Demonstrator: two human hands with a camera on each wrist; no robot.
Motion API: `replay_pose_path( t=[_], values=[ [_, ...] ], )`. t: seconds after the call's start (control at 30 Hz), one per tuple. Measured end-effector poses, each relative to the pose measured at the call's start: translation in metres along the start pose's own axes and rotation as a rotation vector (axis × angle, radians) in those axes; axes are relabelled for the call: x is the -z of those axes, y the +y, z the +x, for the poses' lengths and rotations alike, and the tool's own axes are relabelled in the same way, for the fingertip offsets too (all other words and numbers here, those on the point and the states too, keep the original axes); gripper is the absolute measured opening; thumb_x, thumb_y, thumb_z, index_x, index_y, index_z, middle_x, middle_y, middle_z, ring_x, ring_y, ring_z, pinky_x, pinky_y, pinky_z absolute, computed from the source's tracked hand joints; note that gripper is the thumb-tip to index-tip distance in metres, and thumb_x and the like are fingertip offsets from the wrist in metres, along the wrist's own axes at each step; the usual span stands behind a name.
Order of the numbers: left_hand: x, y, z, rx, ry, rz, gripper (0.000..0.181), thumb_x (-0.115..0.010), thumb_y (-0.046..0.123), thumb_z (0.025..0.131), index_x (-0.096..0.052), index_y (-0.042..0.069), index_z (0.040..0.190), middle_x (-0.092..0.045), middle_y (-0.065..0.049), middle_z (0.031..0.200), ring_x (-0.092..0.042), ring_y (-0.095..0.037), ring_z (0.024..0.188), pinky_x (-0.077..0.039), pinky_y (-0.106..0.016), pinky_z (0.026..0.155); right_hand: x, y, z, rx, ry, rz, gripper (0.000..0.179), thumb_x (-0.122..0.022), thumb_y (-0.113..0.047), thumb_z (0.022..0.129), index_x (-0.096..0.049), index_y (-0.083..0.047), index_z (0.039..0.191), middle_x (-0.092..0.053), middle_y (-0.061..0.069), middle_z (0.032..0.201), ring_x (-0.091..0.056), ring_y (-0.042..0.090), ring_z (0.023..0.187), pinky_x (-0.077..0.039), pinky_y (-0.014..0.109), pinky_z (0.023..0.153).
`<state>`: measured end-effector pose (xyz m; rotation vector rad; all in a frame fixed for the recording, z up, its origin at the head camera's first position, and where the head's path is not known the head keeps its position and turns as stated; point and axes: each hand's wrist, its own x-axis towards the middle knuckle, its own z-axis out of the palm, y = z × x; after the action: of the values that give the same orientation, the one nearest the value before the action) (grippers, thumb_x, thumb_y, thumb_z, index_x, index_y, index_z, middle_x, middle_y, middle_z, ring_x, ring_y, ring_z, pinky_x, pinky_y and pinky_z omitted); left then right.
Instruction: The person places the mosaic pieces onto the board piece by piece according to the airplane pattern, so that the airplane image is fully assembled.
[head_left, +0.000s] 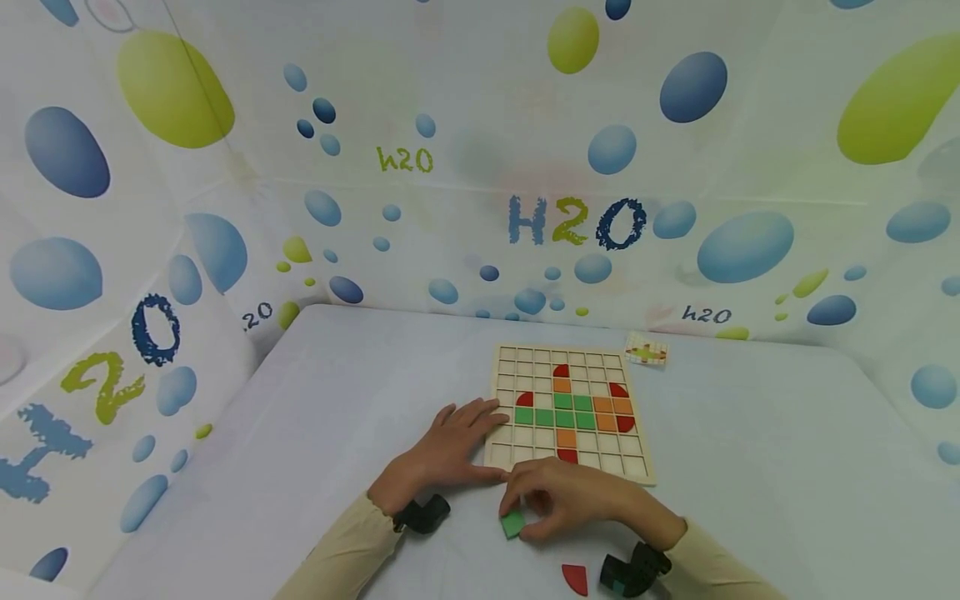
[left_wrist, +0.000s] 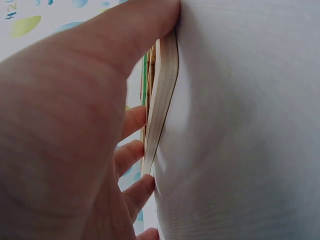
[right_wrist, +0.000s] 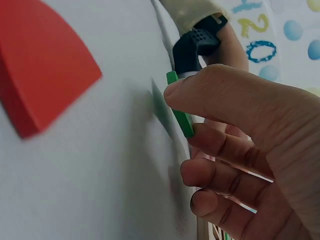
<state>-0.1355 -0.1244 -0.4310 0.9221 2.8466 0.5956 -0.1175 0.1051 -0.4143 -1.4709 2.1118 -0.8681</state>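
A green square tile (head_left: 513, 524) is pinched between the thumb and fingers of my right hand (head_left: 566, 496), just in front of the board. In the right wrist view the green tile (right_wrist: 180, 107) stands slightly off the white tabletop. My left hand (head_left: 450, 446) rests at the left edge of the wooden grid board (head_left: 525, 450), its fingers spread and straight, the thumb along the near corner. Green and orange squares and several red quarter-round pieces fill some of the board's cells. A loose red quarter-round piece (head_left: 575, 579) lies near my right wrist.
A small pattern card (head_left: 647, 350) lies behind the board's far right corner. Black wrist cameras (head_left: 423, 514) are strapped to both wrists. White cloth printed with blue and green drops hangs behind and to the left of the white table (head_left: 337, 383).
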Motion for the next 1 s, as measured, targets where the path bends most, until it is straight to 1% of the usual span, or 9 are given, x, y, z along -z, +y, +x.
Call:
replay_pose_path(
  t=[0.07,0.17,0.33,0.43,0.53,0.7,0.87,1.0],
  values=[
    [0.000,0.000,0.000,-0.002,0.000,0.002,0.075,-0.072,0.051,0.083,-0.046,0.015,0.143,-0.034,-0.009,0.155,-0.028,-0.034,0.144,-0.022,-0.059,0.112,0.001,0.001,-0.001,-0.020,0.013,0.004,0.023,-0.072,-0.018,0.088,-0.069,-0.019,0.111,-0.060,-0.010,0.100,-0.050,-0.001,0.081,-0.047,0.013,0.071],
    [0.000,-0.001,0.000,-0.005,0.002,0.009,0.074,-0.072,0.051,0.083,-0.046,0.016,0.143,-0.034,-0.009,0.155,-0.028,-0.034,0.144,-0.022,-0.059,0.112,0.004,0.004,-0.002,-0.027,0.038,0.000,0.022,-0.072,-0.021,0.089,-0.069,-0.020,0.111,-0.061,-0.011,0.101,-0.051,0.000,0.082,-0.047,0.015,0.072],
    [-0.001,-0.002,0.000,-0.009,0.006,0.016,0.074,-0.071,0.052,0.083,-0.047,0.016,0.143,-0.035,-0.009,0.154,-0.028,-0.033,0.144,-0.022,-0.059,0.112,0.009,0.011,-0.004,0.018,0.094,-0.015,0.022,-0.072,-0.020,0.089,-0.070,-0.017,0.111,-0.063,-0.007,0.103,-0.052,0.001,0.085,-0.049,0.017,0.072],
    [-0.002,-0.002,0.000,-0.010,0.003,0.016,0.074,-0.071,0.053,0.083,-0.046,0.016,0.143,-0.034,-0.009,0.155,-0.028,-0.033,0.144,-0.022,-0.059,0.112,0.011,0.015,-0.005,0.041,0.134,-0.047,0.023,-0.074,-0.017,0.087,-0.070,-0.015,0.110,-0.064,-0.005,0.102,-0.052,0.001,0.082,-0.049,0.017,0.070],
    [-0.003,-0.003,-0.001,-0.008,0.001,0.014,0.075,-0.071,0.053,0.083,-0.046,0.016,0.144,-0.034,-0.008,0.155,-0.028,-0.033,0.144,-0.021,-0.059,0.113,0.012,0.018,-0.006,0.044,0.167,-0.066,0.024,-0.075,-0.016,0.086,-0.070,-0.015,0.109,-0.064,-0.005,0.099,-0.052,0.002,0.079,-0.047,0.016,0.067],
    [-0.004,-0.003,-0.001,0.001,0.000,0.001,0.076,-0.072,0.052,0.083,-0.046,0.016,0.144,-0.034,-0.007,0.155,-0.028,-0.031,0.144,-0.020,-0.058,0.113,0.015,0.022,-0.009,0.018,0.201,-0.059,0.023,-0.075,-0.017,0.086,-0.070,-0.016,0.109,-0.063,-0.005,0.099,-0.052,0.005,0.078,-0.046,0.016,0.065],
    [-0.004,-0.002,-0.002,0.009,-0.010,-0.006,0.076,-0.072,0.053,0.083,-0.046,0.017,0.144,-0.034,-0.006,0.155,-0.027,-0.030,0.145,-0.019,-0.057,0.114,0.018,0.026,-0.011,-0.042,0.228,-0.059,0.022,-0.074,-0.018,0.087,-0.070,-0.019,0.108,-0.062,-0.007,0.102,-0.052,0.006,0.081,-0.046,0.018,0.067],
    [-0.002,-0.002,-0.002,0.004,-0.014,-0.016,0.075,-0.072,0.052,0.083,-0.046,0.017,0.144,-0.034,-0.007,0.155,-0.027,-0.031,0.145,-0.020,-0.058,0.114,0.021,0.029,-0.012,-0.087,0.235,-0.056,0.022,-0.072,-0.017,0.088,-0.070,-0.020,0.110,-0.062,-0.008,0.102,-0.053,0.007,0.081,-0.046,0.019,0.067]
  ],
)
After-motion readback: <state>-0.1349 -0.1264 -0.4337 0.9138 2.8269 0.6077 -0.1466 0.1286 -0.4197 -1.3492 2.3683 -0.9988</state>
